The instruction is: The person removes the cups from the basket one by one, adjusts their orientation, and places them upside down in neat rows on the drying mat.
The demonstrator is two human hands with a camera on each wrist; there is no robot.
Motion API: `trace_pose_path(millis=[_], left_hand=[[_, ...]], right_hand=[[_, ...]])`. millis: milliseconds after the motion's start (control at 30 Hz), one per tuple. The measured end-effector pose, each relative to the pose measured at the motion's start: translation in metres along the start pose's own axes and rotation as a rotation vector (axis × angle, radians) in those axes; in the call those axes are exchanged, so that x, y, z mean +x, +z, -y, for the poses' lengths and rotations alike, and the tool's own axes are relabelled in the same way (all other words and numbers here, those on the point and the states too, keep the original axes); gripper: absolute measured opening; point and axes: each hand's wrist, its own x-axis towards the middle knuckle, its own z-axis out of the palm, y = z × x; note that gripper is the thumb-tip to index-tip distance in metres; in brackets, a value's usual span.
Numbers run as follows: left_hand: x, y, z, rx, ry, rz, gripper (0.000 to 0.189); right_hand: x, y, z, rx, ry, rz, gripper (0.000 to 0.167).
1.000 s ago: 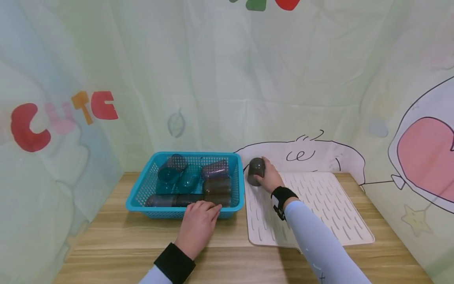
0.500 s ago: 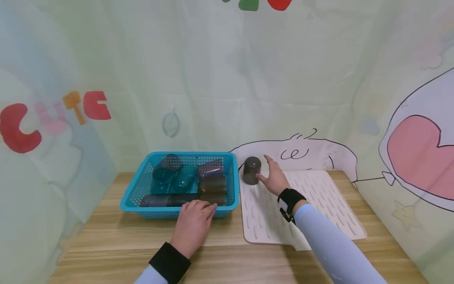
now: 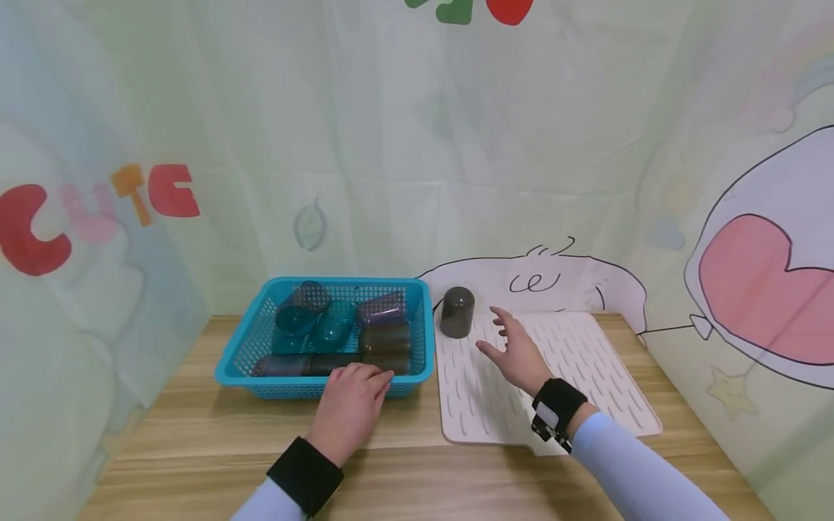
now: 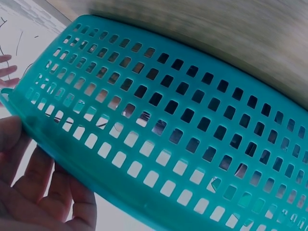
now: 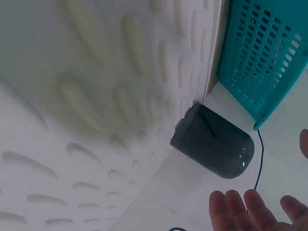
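An upside-down dark grey see-through cup point(image 3: 457, 312) stands at the back left corner of the white drying mat point(image 3: 476, 420), its rounded base up. To its right, my right hand point(image 3: 517, 354) is held with fingers spread and nothing in them; the right wrist view shows the fingertips apart from the cup point(image 5: 214, 142). My left hand point(image 3: 352, 409) holds the front rim of the blue plastic basket point(image 3: 231, 369), fingers over the edge and thumb at the rim. Inside lie several tumblers: teal ones point(image 3: 332, 329), a purple one point(image 3: 383, 310) and brown ones point(image 3: 384, 340).
The basket stands left of the mat on a wooden table point(image 3: 260, 463). Behind and at both sides hangs a printed curtain point(image 3: 391, 145). In the left wrist view the perforated wall of the basket point(image 4: 168, 130) fills most of the picture.
My right hand has let go of the grey cup and drawn back to the right, its fingers spreading. The cup stays on the mat. My left hand keeps its place at the basket rim.
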Motion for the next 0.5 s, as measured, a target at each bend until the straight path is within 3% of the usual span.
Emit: trace_pose_path(millis=[500], left_hand=[[-0.001, -0.007, 0.000, 0.017, 0.032, 0.024, 0.022]], right_hand=[[-0.057, 0.009, -0.007, -0.074, -0.026, 0.070, 0.065]])
